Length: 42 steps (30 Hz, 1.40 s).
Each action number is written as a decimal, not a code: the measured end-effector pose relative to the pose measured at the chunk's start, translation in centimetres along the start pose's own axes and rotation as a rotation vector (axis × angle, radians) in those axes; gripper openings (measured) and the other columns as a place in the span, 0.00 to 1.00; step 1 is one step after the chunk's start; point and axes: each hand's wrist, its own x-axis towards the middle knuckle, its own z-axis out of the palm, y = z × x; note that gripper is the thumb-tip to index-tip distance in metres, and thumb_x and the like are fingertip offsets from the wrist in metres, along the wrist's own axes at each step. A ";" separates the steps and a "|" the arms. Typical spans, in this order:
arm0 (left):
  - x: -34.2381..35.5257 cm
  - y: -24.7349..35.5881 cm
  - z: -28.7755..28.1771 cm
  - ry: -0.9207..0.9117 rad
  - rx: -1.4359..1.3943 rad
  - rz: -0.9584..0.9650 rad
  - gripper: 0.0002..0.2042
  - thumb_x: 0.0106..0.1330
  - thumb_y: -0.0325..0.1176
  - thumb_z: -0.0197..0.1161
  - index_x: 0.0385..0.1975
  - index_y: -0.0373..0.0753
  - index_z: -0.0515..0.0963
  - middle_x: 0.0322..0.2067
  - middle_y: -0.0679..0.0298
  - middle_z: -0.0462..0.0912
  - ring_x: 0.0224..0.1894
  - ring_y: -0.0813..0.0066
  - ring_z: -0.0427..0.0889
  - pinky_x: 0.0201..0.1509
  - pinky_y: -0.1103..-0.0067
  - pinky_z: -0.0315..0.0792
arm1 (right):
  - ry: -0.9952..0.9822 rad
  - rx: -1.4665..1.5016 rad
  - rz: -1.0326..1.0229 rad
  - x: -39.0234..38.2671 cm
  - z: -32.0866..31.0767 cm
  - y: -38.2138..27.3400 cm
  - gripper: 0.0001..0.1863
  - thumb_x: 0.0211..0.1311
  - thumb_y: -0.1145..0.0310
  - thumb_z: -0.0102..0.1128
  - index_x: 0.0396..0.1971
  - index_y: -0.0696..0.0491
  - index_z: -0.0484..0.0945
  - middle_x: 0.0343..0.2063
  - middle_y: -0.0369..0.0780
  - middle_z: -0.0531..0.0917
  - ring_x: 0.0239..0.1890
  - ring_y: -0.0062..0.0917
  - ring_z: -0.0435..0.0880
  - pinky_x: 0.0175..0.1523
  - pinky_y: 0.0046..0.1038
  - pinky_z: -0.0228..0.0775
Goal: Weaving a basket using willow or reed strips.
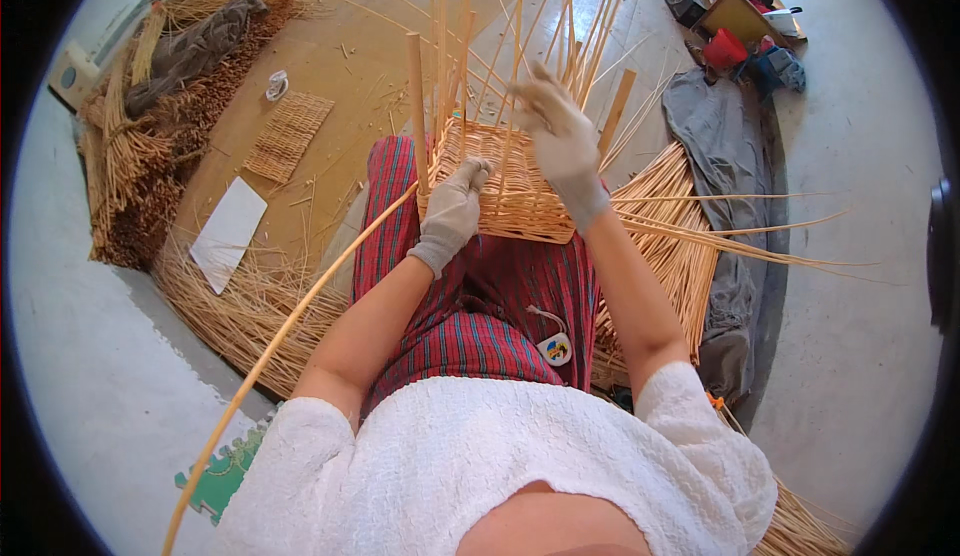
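Note:
A partly woven wicker basket (525,218) rests on my lap, tall thin stakes rising from its far side. Stouter wooden posts (416,106) stand at its corners. My left hand (455,211), in a pale glove, is closed on the basket's near wall, the fingertips curled over the edge. Raised above the basket's right part is my gloved right hand (558,131), fingers apart and slightly blurred, with nothing plainly held. One long, thick willow rod (290,321) curves from the basket's left side past my left arm to the lower left.
Bundled willow rods (665,246) lie at the right beside grey cloth (708,156). More bundles (150,156) are heaped at the far left. A woven panel (288,136) and a white sheet (228,233) lie on the floor. A red container (724,49) sits among clutter at upper right.

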 end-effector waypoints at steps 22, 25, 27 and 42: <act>-0.5 5.3 -1.5 0.209 0.154 -0.025 0.15 0.70 0.42 0.64 0.39 0.34 0.78 0.27 0.59 0.81 0.16 0.71 0.80 0.21 0.73 0.76 | 0.475 0.554 0.683 -11.6 -7.3 -0.4 0.06 0.72 0.71 0.56 0.45 0.53 0.73 0.37 0.43 0.85 0.39 0.30 0.86 0.41 0.31 0.83; 0.8 7.6 0.3 0.428 0.300 0.639 0.13 0.71 0.32 0.60 0.52 0.36 0.74 0.35 0.54 0.83 0.24 0.58 0.85 0.30 0.66 0.81 | 0.680 0.662 0.708 -13.1 -10.4 1.0 0.08 0.70 0.74 0.58 0.45 0.53 0.72 0.40 0.42 0.85 0.40 0.29 0.86 0.38 0.28 0.84; 2.3 8.9 2.8 -0.467 -0.217 -0.514 0.17 0.72 0.29 0.55 0.59 0.39 0.67 0.36 0.52 0.84 0.34 0.53 0.87 0.40 0.66 0.82 | 0.650 0.807 0.802 -11.9 -10.2 -0.1 0.07 0.70 0.75 0.57 0.44 0.50 0.72 0.43 0.40 0.84 0.43 0.28 0.86 0.37 0.28 0.84; 1.4 6.7 5.1 -0.395 -0.093 -0.357 0.06 0.75 0.31 0.49 0.46 0.39 0.71 0.22 0.54 0.81 0.16 0.63 0.81 0.20 0.69 0.78 | 0.243 0.753 0.765 1.5 -10.5 9.4 0.39 0.72 0.56 0.58 0.75 0.37 0.46 0.47 0.43 0.81 0.42 0.36 0.83 0.50 0.41 0.78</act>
